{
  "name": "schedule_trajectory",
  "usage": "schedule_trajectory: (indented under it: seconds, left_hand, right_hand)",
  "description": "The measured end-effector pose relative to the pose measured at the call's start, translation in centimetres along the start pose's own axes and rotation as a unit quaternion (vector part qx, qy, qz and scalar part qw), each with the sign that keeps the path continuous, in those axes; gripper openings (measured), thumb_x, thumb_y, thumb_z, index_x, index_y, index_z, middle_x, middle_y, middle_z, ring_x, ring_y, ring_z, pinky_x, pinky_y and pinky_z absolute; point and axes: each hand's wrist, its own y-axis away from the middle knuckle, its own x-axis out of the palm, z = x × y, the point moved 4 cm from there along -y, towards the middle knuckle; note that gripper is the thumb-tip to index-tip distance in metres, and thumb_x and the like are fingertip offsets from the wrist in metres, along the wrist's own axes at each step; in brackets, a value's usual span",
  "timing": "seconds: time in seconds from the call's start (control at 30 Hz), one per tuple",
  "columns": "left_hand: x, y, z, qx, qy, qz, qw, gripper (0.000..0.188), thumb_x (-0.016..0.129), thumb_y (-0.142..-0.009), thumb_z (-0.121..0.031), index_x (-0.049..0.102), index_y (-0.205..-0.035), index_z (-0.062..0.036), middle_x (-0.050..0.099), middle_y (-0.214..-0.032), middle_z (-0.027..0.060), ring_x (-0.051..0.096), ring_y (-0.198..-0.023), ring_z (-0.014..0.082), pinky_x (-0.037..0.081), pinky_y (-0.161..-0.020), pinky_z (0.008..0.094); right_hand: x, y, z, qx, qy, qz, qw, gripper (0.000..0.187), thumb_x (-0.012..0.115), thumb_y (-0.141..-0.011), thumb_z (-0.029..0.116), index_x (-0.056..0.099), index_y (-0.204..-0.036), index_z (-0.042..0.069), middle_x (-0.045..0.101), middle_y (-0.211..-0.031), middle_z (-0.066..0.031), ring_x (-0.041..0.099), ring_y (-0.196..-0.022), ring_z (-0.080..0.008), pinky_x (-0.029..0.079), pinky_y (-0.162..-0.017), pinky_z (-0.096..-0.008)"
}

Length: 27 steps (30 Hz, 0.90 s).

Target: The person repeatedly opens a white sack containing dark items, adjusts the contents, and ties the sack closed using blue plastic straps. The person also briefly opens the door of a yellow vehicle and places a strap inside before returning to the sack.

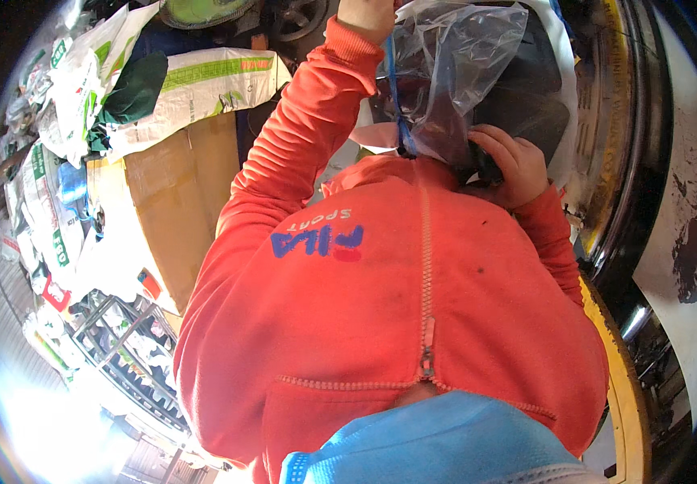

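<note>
My left hand (367, 18) is at the top edge, its fingers cut off by the frame, so I cannot see what it holds. Close to it a blue cord (394, 89) runs down toward the front of my red jacket. A clear, crinkled plastic bag (473, 64) lies in front of my chest. Dark grey and black material (532, 97) shows behind and through the plastic. At the bag's near right side, my right hand (516, 165) has its fingers curled over a small black thing (487, 168), mostly hidden by the fingers.
A brown cardboard box (179, 206) stands to my left, with a white and green printed sack (203, 93) on top. Several more sacks (41, 202) are piled farther left. On the right are dark curved machine parts (615, 153) and a yellow metal frame (619, 379).
</note>
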Motion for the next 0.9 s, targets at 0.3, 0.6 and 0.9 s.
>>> schedule_trajectory:
  seconds: [0.3, 0.6, 0.9]
  left_hand:
    - [0.7, -1.0, -0.9, 0.017, -0.047, 0.042, 0.998, 0.041, 0.041, -0.092, -0.029, 0.055, -0.064, -0.0023, 0.052, -0.056, 0.0042, 0.047, -0.052, 0.0135, 0.038, -0.053, 0.0277]
    - [2.3, -3.2, 0.6, 0.017, -0.016, 0.143, 0.989, 0.039, 0.041, -0.092, -0.028, 0.06, -0.072, -0.0006, 0.058, -0.062, 0.0071, 0.054, -0.057, 0.0157, 0.044, -0.057, 0.029]
    - [5.2, -9.2, 1.6, -0.081, 0.029, 0.203, 0.975, 0.027, 0.051, -0.086, -0.023, 0.063, -0.078, 0.0008, 0.054, -0.055, 0.0058, 0.049, -0.042, 0.0147, 0.042, -0.044, 0.0282]
  right_hand:
    - [0.6, 0.6, -0.5, 0.017, 0.093, 0.075, 0.993, 0.076, 0.074, -0.055, 0.032, 0.045, -0.124, 0.016, 0.049, -0.128, -0.0012, 0.062, -0.068, -0.0237, 0.049, -0.061, -0.0331]
    - [0.0, -2.7, -3.3, -0.023, 0.03, 0.168, 0.985, 0.07, 0.074, -0.058, 0.037, 0.05, -0.122, 0.018, 0.056, -0.118, -0.0058, 0.062, -0.08, -0.028, 0.05, -0.069, -0.0367]
    - [-0.1, -4.9, -5.1, -0.077, 0.014, 0.208, 0.975, 0.068, 0.073, -0.059, 0.047, 0.053, -0.118, 0.021, 0.058, -0.111, -0.0063, 0.061, -0.084, -0.0289, 0.05, -0.071, -0.0366]
